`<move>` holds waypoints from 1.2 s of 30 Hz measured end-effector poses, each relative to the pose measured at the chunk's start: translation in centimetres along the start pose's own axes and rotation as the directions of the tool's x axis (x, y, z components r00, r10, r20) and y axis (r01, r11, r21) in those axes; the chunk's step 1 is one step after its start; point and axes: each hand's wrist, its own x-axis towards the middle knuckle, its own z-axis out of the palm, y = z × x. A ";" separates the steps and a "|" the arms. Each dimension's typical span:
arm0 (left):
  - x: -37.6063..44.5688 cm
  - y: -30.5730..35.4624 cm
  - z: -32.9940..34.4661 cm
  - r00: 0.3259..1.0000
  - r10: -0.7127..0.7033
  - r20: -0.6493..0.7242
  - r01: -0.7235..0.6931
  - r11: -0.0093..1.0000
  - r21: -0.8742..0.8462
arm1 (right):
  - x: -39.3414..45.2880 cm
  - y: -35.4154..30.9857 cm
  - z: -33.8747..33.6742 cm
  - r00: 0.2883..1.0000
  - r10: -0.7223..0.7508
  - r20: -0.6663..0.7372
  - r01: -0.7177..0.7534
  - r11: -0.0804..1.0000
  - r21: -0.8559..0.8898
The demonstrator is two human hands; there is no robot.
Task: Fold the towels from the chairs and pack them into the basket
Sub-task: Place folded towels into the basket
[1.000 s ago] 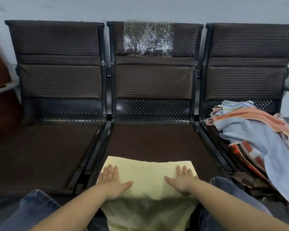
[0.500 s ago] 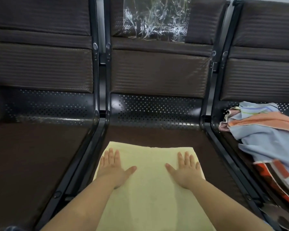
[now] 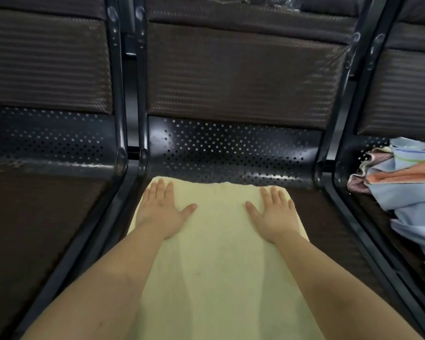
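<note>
Flat, fingers straight, gripping nothing: left hand (image 3: 163, 210) and right hand (image 3: 273, 213), palms down on the far corners of the yellow towel (image 3: 219, 261). Spread lengthwise along the middle chair seat (image 3: 312, 212). On the chair right of that seat, heaped towels (image 3: 407, 182), unfolded.

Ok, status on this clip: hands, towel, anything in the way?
Left hand, right hand flat on yellow towel. Towel spread on middle seat. Unfolded pile waits right. Basket unseen.

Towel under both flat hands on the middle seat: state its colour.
Pale yellow towel, plain, no pattern; seen in the head view.
</note>
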 end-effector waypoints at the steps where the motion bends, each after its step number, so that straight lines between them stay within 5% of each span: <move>1: -0.1 0.0 0.0 0.999 0.004 -0.034 -0.004 1.000 0.003 | -0.1 0.0 0.0 0.999 -0.006 -0.036 0.006 1.000 0.007; 7: -3.5 0.6 -1.8 0.990 0.072 -0.118 -0.055 0.988 0.145 | -3.5 -1.3 -1.1 0.999 -0.019 -0.042 0.019 1.000 -0.002; 14: -13.5 1.2 -3.0 0.932 0.247 0.265 -0.282 0.954 0.106 | -13.5 -4.9 -2.9 0.932 -0.252 0.259 0.262 0.965 -0.005; 18: -18.1 -0.3 -4.3 0.879 0.193 0.436 -0.281 0.948 0.147 | -18.4 -5.1 -4.0 0.871 -0.249 0.423 0.276 0.961 -0.004; 24: -22.6 -4.5 -5.6 0.902 0.008 0.432 -0.077 0.987 0.142 | -22.1 0.7 -6.1 0.886 -0.085 0.456 0.152 0.982 -0.113; 32: -23.9 -7.2 -5.1 0.969 -0.134 0.207 0.156 0.983 -0.095 | -22.4 6.5 -6.8 0.961 0.147 0.236 -0.181 0.975 0.129; 36: -23.3 -7.2 -4.6 0.962 -0.170 0.214 0.223 0.941 -0.255 | -21.8 6.2 -6.6 0.929 0.243 0.280 -0.302 0.934 0.189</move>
